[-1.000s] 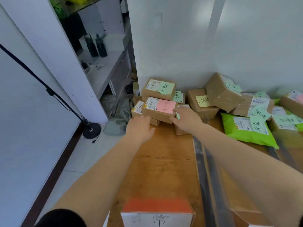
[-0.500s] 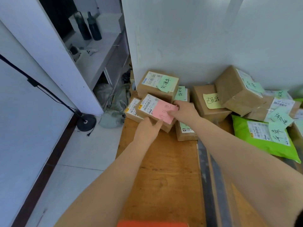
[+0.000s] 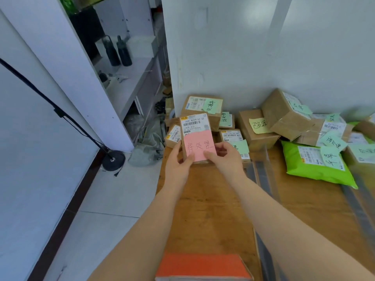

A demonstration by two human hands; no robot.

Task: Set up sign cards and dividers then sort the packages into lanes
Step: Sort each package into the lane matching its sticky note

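Note:
A small brown box with a white shipping label and a pink sticky note (image 3: 197,136) is held up above the wooden table (image 3: 209,209), tilted so its top faces me. My left hand (image 3: 177,165) grips its lower left corner and my right hand (image 3: 225,159) grips its lower right side. Behind it lie more brown boxes with green notes (image 3: 203,105), a box with a yellow note (image 3: 256,126) and a green mailer bag (image 3: 316,163). A sign card with an orange top (image 3: 203,265) stands at the table's near edge. A dark transparent divider strip (image 3: 261,179) runs along the table.
The white wall (image 3: 263,47) backs the pile of packages. Left of the table is tiled floor with a black stand base (image 3: 113,160) and a grey bag (image 3: 150,142). A white shelf unit with dark bottles (image 3: 117,51) stands at the far left.
Both hands lifted the pink-note box off the pile, pulled it toward me and turned it upright so the note faces me.

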